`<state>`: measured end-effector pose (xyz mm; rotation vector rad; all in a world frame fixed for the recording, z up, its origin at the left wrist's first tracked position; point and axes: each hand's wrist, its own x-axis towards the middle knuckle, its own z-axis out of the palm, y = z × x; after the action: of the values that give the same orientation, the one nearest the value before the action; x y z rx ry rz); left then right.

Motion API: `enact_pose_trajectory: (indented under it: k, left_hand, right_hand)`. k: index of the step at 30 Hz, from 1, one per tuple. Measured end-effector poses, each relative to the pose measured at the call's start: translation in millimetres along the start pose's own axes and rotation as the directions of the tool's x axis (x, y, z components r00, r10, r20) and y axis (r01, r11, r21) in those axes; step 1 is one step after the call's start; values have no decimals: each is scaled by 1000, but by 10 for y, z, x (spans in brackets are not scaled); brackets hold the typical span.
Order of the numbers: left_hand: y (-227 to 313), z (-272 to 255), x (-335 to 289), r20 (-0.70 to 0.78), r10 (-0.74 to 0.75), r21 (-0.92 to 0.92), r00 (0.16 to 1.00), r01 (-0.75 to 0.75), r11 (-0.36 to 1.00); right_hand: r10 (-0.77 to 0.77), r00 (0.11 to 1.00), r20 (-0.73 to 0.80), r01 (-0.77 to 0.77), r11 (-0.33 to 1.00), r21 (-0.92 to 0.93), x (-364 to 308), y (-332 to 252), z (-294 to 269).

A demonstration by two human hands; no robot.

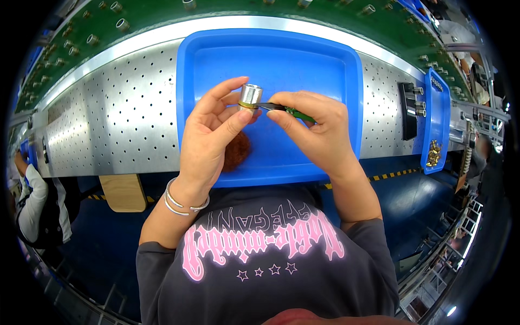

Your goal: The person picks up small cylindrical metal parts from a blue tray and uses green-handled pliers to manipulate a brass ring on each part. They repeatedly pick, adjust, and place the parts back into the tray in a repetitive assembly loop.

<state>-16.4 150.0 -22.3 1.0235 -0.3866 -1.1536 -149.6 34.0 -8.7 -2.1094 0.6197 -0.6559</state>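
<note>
Blue plastic tray, rectangular with a raised rim, set at the near edge of a perforated metal surface; its floor bare except for a rust-brown fibrous pad lying toward its near left part, half hidden behind the left hand. Green conveyor belt along the far edge of the surface, carrying small metal sleeves in rows. Narrow blue side tray toward the right edge, holding small brass pieces at its near end; black fixture with metal parts just beside it. Another person's sleeve at the far left, well apart. Held item: short metal cylinder, silver, hollow and open at the top, with a yellowish band at its lower end, raised above the middle of the blue tray. Left hand closed on the cylinder, thumb and fingers pinching its sides. Right hand closed on a slim green-handled tool, dark tip touching the cylinder's lower end.
</note>
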Motion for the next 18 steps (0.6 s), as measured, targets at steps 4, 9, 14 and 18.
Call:
enact_pose_trajectory:
  k: [4, 9, 14, 18]
  left_hand:
    - [37, 9, 9, 6, -33, -50, 999, 33, 998]
    - [7, 5, 14, 15, -42, -101, 999, 43, 994]
    - [-36, -8, 13, 36, -32, 4, 999, 31, 999]
    - [-1, -7, 24, 42, -105, -117, 994, 109, 987]
  right_hand:
    - [-11, 998, -58, 15, 997, 71, 7, -1, 22]
    - [50, 997, 65, -53, 998, 40, 36, -64, 54]
    - [-33, 997, 70, 36, 999, -33, 49, -26, 45]
    - [-55, 998, 22, 55, 998, 15, 51, -12, 42]
